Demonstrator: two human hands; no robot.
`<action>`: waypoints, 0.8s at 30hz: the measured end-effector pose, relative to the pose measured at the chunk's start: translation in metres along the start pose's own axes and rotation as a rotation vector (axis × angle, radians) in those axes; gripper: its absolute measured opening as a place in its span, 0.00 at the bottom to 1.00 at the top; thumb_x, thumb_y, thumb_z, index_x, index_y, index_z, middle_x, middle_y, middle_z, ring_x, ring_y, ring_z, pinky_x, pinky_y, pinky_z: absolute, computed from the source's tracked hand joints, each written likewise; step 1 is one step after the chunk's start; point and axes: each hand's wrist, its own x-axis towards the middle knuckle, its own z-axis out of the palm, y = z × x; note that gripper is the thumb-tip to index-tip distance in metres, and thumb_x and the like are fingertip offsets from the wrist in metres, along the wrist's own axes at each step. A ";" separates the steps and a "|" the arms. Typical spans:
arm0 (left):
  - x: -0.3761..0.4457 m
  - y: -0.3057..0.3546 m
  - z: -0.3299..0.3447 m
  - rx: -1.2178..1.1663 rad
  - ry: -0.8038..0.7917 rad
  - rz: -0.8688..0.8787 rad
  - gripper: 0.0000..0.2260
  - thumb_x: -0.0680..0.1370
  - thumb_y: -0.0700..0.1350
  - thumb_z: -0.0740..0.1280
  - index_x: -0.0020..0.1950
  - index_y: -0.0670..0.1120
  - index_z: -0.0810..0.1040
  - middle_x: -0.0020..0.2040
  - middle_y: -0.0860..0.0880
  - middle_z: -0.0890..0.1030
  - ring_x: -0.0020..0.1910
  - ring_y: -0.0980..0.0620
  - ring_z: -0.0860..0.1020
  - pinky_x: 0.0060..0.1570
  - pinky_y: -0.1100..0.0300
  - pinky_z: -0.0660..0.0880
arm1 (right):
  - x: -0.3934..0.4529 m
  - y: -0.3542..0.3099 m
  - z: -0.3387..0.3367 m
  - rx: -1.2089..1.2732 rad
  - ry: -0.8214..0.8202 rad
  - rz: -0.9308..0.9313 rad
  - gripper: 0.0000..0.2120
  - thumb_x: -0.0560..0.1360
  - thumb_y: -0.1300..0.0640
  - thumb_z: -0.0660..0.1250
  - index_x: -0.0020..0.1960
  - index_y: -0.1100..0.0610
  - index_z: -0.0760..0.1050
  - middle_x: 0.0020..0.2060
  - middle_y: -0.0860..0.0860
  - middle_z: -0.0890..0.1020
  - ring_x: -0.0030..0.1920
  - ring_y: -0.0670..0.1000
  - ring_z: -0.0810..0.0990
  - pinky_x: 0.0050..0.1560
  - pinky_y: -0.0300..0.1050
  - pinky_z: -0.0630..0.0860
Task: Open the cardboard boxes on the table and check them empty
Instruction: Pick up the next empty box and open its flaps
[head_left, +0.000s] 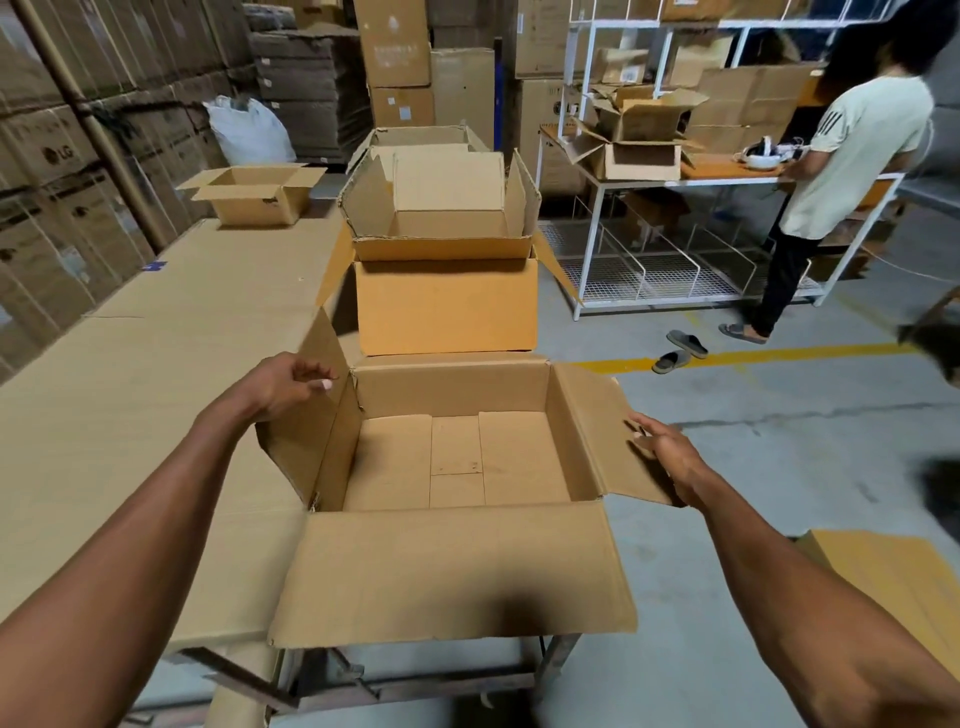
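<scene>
Across the left half of the scene runs a long table (156, 374) covered in cardboard sheets, with four open cardboard boxes on it. The nearest box (457, 457) sits at the table's near right corner, its four flaps spread and its bare floor showing nothing inside. Just beyond it stand two stacked boxes: a lower box (447, 306) carrying an upper box (441, 208) with raised flaps. A fourth, smaller box (254, 195) rests far left, well apart. The left hand (291, 384) is beside the nearest box's upright left flap, fingers loosely curled, holding nothing. The right hand (665, 457) pinches the right flap's outer edge. One person (831, 171) stands far right, beside two sandals (680, 351) on the floor.
</scene>
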 end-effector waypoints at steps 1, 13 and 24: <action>0.000 -0.001 0.000 0.001 0.005 0.000 0.12 0.79 0.45 0.71 0.63 0.47 0.82 0.67 0.45 0.80 0.70 0.45 0.74 0.72 0.49 0.66 | 0.000 0.002 -0.001 0.013 -0.006 0.010 0.23 0.80 0.60 0.63 0.71 0.42 0.74 0.72 0.46 0.72 0.66 0.50 0.71 0.65 0.46 0.67; -0.003 -0.002 -0.001 0.053 0.046 -0.006 0.13 0.81 0.42 0.68 0.65 0.48 0.82 0.67 0.46 0.80 0.70 0.44 0.74 0.72 0.44 0.67 | -0.007 -0.058 -0.033 -0.185 -0.045 -0.291 0.21 0.76 0.67 0.69 0.62 0.46 0.82 0.60 0.45 0.83 0.63 0.47 0.77 0.61 0.38 0.70; 0.001 0.011 0.010 0.222 0.049 -0.069 0.17 0.80 0.39 0.68 0.68 0.49 0.79 0.69 0.47 0.79 0.69 0.44 0.75 0.71 0.47 0.70 | -0.023 -0.138 0.033 -0.699 -0.120 -0.405 0.20 0.76 0.64 0.65 0.65 0.51 0.80 0.61 0.51 0.83 0.64 0.52 0.79 0.66 0.47 0.73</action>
